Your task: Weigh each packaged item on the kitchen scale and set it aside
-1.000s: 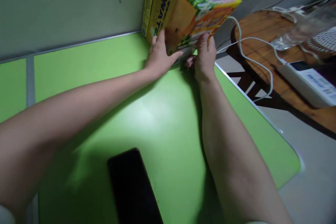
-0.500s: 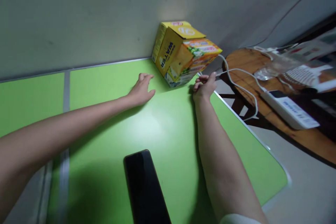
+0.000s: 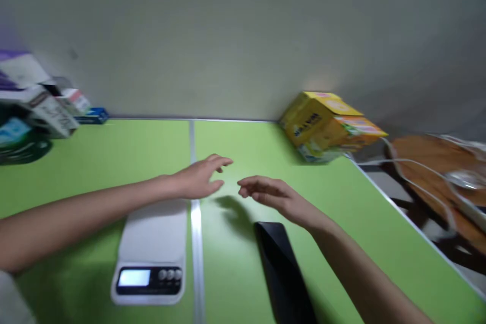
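Observation:
My left hand point(image 3: 201, 178) hovers just beyond the far end of a white digital kitchen scale point(image 3: 154, 243), fingers apart and holding nothing. Facing it across a small gap is my right hand point(image 3: 271, 193), also empty, its fingers stretched out and slightly curved. A black smartphone point(image 3: 284, 273) lies flat on the green table below my right hand. At the back right, against the wall, stands a yellow cardboard box point(image 3: 322, 126) printed with "WATER"; neither hand touches it. The scale's display is lit, but its reading is too washed out to make out.
Several small boxes point(image 3: 56, 111) and a dark green item point(image 3: 23, 142) sit at the back left of the green table point(image 3: 243, 142). A metal seam point(image 3: 196, 243) crosses the tabletop. Beyond its right edge, a white cable point(image 3: 413, 161) runs over a wooden table point(image 3: 421, 154).
The view has swung left, bringing the scale and small boxes into sight. My right hand has left the yellow box's side and come near my left hand. The box stays in its corner.

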`<state>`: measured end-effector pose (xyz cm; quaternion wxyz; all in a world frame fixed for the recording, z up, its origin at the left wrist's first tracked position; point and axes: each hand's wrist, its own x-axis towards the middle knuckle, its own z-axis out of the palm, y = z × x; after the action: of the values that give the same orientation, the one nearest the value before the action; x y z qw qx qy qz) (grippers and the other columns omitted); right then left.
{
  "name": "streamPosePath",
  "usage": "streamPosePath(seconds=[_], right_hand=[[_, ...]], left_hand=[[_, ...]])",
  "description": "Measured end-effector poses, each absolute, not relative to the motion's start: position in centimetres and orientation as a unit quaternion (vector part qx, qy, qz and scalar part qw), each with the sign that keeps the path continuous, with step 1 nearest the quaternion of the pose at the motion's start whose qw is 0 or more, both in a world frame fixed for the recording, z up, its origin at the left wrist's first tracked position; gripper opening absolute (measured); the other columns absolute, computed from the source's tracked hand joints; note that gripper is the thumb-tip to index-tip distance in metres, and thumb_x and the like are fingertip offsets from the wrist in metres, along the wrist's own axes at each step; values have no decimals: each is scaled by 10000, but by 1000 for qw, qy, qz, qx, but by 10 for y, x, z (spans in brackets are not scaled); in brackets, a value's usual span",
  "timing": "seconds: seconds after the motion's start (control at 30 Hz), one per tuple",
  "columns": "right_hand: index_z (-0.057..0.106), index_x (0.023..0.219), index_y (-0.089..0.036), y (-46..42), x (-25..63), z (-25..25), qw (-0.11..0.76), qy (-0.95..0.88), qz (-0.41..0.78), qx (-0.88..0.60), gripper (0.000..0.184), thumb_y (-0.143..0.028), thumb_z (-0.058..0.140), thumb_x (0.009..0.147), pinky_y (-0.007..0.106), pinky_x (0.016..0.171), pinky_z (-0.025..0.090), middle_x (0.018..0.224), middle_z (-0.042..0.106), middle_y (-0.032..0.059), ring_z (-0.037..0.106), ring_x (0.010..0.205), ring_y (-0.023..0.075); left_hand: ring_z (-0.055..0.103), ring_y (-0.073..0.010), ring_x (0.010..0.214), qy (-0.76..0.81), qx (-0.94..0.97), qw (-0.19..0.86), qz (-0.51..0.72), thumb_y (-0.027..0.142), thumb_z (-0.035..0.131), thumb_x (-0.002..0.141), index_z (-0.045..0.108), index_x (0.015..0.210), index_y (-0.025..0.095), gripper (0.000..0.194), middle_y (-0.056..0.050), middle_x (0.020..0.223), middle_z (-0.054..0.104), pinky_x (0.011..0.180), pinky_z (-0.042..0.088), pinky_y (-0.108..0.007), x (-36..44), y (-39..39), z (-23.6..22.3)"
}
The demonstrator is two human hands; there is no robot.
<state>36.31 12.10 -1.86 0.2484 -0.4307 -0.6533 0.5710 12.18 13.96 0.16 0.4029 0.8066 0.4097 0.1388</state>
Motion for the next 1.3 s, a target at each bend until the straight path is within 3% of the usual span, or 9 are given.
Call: streamPosePath(seconds=[0.1, 0.23, 0.37, 0.5, 0.67, 0.8, 0.93, 1.1, 1.3], right_hand=[[675, 1126, -246, 117, 286, 9, 142, -764, 527, -345, 308, -266, 608, 826, 466, 949, 512, 1131, 691, 77, 640, 1056, 257], [661, 1134, -222, 125, 188, 14, 65, -817, 503, -273, 289, -260, 585, 858, 479, 907, 541, 1138, 678, 93, 648, 1009, 256], [653, 1133, -182, 135, 105, 1, 4, -827, 519, -216, 286, -201, 564, 862, 478, 979, 508, 1163, 675, 102, 638, 1077, 248], [604, 1220, -167, 148, 37, -23, -20, -830, 511, -221, 413, -114, 568, 812, 518, 1059, 436, 1229, 655, 119, 604, 1162, 255], [531, 1271, -193, 166, -46, -67, 73, -702, 651, -281, 533, -155, 628, 748, 470, 1039, 471, 1220, 651, 113, 634, 1104, 213], [482, 1302, -176, 167, -113, -94, 170, -595, 706, -344, 667, -179, 666, 661, 450, 1072, 448, 1274, 617, 137, 597, 1183, 242], [399, 1377, -171, 163, -164, -109, 247, -563, 697, -371, 779, -200, 650, 640, 456, 1125, 388, 1421, 513, 156, 499, 1319, 266], [316, 1436, -135, 179, -196, -124, 316, -597, 642, -364, 888, -210, 651, 617, 456, 1166, 315, 1542, 355, 176, 363, 1422, 283], [347, 1407, -154, 205, -209, -132, 344, -652, 598, -314, 869, -267, 689, 615, 476, 1161, 315, 1462, 467, 134, 455, 1340, 275]], left_hand=[[556, -266, 1224, 377, 817, 406, 161, 150, 477, 837, 417, 1408, 166, 574, -140, 1392, 512, 1039, 488, -433, 87, 111, 15], [584, -257, 1164, 443, 780, 389, 209, 74, 415, 820, 453, 1368, 156, 555, -141, 1313, 573, 995, 507, -428, 15, 85, 12], [600, -231, 1146, 503, 721, 397, 264, 53, 403, 797, 529, 1270, 187, 507, -113, 1258, 608, 1000, 506, -399, -60, 69, -17], [422, -254, 1359, 611, 611, 299, 404, 36, 440, 723, 455, 1321, 179, 615, -134, 1419, 462, 1158, 356, -430, -121, 68, -58], [189, -356, 1470, 792, 300, 107, 521, 24, 577, 643, 286, 1415, 82, 827, -232, 1530, 260, 1222, 134, -518, -211, 92, -95], [119, -306, 1503, 804, 227, 57, 547, -80, 521, 596, 244, 1459, 50, 915, -230, 1579, 213, 1240, 62, -443, -276, 113, -105], [213, -203, 1489, 774, 261, 72, 572, -138, 400, 606, 196, 1493, 15, 923, -195, 1592, 237, 1232, 144, -314, -304, 125, -110], [363, -187, 1425, 746, 274, 42, 606, -109, 412, 613, 328, 1463, 99, 879, -130, 1525, 408, 1207, 248, -307, -309, 128, -125], [514, -217, 1306, 749, 287, 24, 597, -80, 419, 628, 507, 1355, 161, 772, -100, 1366, 581, 1152, 357, -330, -311, 129, -132]])
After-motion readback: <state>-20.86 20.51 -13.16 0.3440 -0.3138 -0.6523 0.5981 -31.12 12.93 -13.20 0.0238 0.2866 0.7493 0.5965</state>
